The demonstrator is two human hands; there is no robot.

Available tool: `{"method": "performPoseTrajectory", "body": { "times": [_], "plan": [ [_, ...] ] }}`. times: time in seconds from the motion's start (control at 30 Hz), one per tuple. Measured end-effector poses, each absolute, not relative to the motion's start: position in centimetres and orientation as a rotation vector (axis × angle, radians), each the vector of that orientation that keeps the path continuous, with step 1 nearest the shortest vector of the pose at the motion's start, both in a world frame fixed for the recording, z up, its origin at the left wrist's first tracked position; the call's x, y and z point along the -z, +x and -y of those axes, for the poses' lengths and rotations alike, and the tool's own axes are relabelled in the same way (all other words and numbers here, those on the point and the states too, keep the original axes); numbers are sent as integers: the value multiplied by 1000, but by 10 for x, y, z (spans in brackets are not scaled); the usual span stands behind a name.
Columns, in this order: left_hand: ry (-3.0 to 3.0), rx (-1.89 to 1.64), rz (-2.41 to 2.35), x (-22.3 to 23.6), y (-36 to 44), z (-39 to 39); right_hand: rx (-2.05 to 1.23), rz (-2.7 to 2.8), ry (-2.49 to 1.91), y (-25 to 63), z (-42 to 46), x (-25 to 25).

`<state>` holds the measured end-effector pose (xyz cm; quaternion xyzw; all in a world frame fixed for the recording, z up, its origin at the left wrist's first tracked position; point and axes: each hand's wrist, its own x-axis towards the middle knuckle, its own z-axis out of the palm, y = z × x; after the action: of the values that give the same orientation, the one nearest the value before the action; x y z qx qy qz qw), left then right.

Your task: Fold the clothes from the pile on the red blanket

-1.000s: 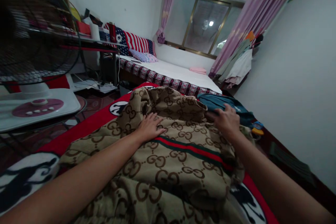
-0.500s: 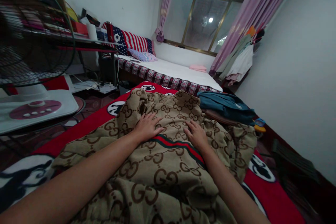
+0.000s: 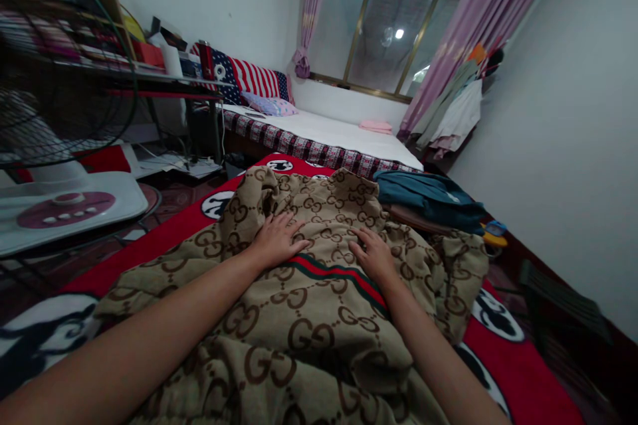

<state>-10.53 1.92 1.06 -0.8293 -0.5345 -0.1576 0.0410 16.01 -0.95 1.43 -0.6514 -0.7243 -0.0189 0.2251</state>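
Observation:
A tan jacket [image 3: 312,339] with a brown letter pattern and a green-red-green stripe lies spread over a red cloth [image 3: 533,372] with black-and-white round prints. My left hand [image 3: 276,240] rests flat on the jacket's upper left part, just above the stripe, fingers spread. On the other side, my right hand [image 3: 373,255] lies on the fabric near the stripe's right end, its fingers apart. Both palms face down and grip nothing. The sleeves reach out to the left and right, with wrinkles in the lower part nearest me.
Folded teal clothing [image 3: 431,202] lies beyond the jacket's right shoulder. At left stands a fan with a white base [image 3: 74,209], close to a cluttered desk [image 3: 164,76]. A bed with a white top [image 3: 323,126] is under the window. A dark stool [image 3: 565,299] stands at right.
The view has shifted slightly. Both hands stay in almost the same places on the jacket, and the jacket lies as before.

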Motion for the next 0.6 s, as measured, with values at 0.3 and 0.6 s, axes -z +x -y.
{"method": "performPoseTrajectory", "body": {
  "times": [0.3,0.6],
  "plan": [
    [-2577,493,1658,-15,-105,-17,538,1437,-2117,160,25,-25],
    [-2374,554,2062,-33,-107,-47,158,1559,-2391,172,28,-36]
  ]
}}
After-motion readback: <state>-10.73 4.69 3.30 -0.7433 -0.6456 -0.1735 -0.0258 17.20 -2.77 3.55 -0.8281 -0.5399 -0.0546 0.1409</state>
